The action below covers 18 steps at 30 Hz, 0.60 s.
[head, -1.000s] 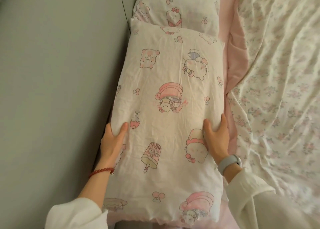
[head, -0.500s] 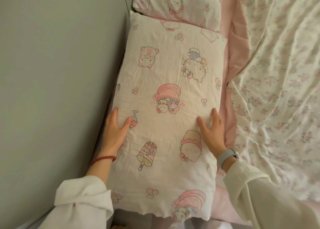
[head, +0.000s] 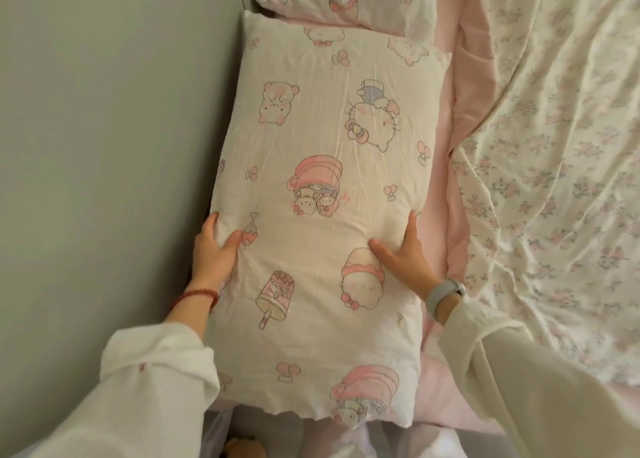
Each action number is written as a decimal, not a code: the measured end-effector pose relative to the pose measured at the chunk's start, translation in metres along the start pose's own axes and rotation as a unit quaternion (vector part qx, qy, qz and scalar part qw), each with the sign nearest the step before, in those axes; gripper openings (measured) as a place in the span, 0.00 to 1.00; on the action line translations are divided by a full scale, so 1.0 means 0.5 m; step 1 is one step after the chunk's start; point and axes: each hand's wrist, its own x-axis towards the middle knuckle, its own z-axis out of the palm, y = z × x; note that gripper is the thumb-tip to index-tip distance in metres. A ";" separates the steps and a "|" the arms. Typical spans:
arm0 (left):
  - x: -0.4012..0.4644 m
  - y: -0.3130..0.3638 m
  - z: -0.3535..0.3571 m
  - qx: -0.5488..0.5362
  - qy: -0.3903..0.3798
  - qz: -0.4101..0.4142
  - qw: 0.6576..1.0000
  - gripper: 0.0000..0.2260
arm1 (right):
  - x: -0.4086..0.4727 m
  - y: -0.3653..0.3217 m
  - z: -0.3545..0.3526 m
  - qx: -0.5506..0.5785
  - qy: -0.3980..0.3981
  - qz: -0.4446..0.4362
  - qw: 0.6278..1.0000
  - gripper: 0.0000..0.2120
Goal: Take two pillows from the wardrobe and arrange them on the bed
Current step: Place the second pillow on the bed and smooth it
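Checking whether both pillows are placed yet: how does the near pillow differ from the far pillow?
The near pillow shows almost whole; the far pillow is cut off by the frame's top edge. The left hand and right hand hold the near pillow at its sides; nothing touches the far pillow. The far pillow's edge lies over the near pillow's far end. Both wear the same white cover with pink cartoon prints and lie along the wall.

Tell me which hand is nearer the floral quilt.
Right. The right hand grips the near pillow on its edge facing the floral quilt; the left hand grips the opposite edge, by the grey wall.
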 end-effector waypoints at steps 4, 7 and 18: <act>-0.009 -0.003 -0.027 -0.033 -0.059 -0.043 0.997 0.26 | -0.016 0.009 -0.001 0.002 0.051 0.026 0.998 0.41; -0.041 -0.029 -0.030 -0.058 -0.040 -0.085 0.994 0.19 | -0.043 0.013 0.020 0.040 0.066 0.048 0.996 0.38; -0.032 -0.014 -0.005 0.101 0.034 -0.112 0.988 0.21 | -0.037 0.029 0.007 -0.026 0.036 0.048 0.998 0.35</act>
